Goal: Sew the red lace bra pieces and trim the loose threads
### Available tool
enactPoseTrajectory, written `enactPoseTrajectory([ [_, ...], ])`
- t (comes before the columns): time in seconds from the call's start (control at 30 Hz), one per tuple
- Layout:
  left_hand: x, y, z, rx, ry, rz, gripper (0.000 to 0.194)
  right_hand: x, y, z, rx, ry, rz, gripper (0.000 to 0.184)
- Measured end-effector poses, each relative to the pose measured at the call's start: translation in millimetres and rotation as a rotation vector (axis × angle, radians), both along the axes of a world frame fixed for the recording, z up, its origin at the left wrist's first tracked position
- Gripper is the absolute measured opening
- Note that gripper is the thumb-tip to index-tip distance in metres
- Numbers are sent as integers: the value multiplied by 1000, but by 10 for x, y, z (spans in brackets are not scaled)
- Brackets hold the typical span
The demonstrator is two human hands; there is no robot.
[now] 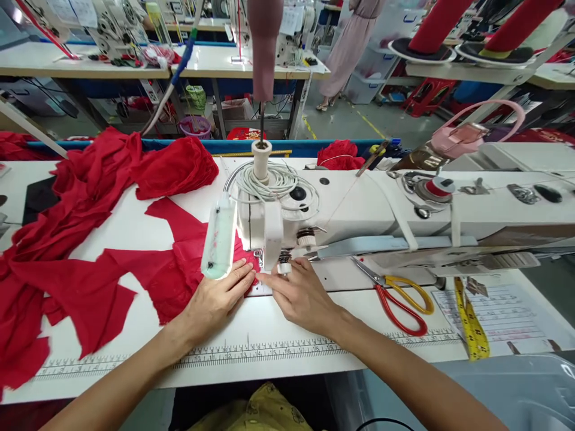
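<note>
In the head view, a white sewing machine (359, 203) stands on a white desk (274, 317). A red cloth (179, 269) lies to the left of the sewing machine, and one end of it reaches the small metal foot (258, 256) at the front of the sewing machine.

The left hand (220, 296) is flat on the red cloth, just beside that foot. Its grip is not closed on anything; the fingers lie long and side by side. The right hand (303, 296) is on the near side of the sewing machine, with one finger pointing at the cloth's edge. Its thumb is hidden, so one cannot tell if its grip pinches the cloth.

Scissors (381, 280) with one red and one yellow handle lie on the near side of the sewing machine, right of the right hand. Farther right, near the sewing machine, a yellow tape measure (469, 326) lies over a paper (512, 317) with writing. A red spool (439, 187) sits on top of the sewing machine. A pink bottle (458, 140) is behind it. Well behind the sewing machine, a person (350, 51) in pink clothes stands on the floor.
</note>
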State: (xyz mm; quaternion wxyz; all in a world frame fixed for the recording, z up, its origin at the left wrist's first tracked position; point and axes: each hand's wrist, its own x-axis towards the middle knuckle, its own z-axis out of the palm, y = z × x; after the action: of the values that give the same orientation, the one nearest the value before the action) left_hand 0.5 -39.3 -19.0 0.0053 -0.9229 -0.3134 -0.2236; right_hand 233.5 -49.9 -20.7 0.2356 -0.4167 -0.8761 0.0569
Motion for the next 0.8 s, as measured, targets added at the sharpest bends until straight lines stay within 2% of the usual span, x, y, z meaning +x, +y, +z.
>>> enactPoseTrajectory([
  [0.17, 14, 10, -3, -165, -108, 20, 28, -4, 71, 14, 70, -80, 89, 34],
  [0.3, 23, 19, -3, -131, -118, -13, 30, 3, 104, -36, 104, -85, 91, 29],
  [0.47, 21, 9, -38, -130, -133, -10, 29, -3, 53, -98, 146, -28, 38, 31],
  [0.63, 13, -13, -67, -150, -130, 2, 30, -2, 28, -66, 202, -52, 52, 29],
  [0.8, 11, 43, -74, -158, -156, -17, 30, -8, 32, -41, 187, -122, 33, 24],
])
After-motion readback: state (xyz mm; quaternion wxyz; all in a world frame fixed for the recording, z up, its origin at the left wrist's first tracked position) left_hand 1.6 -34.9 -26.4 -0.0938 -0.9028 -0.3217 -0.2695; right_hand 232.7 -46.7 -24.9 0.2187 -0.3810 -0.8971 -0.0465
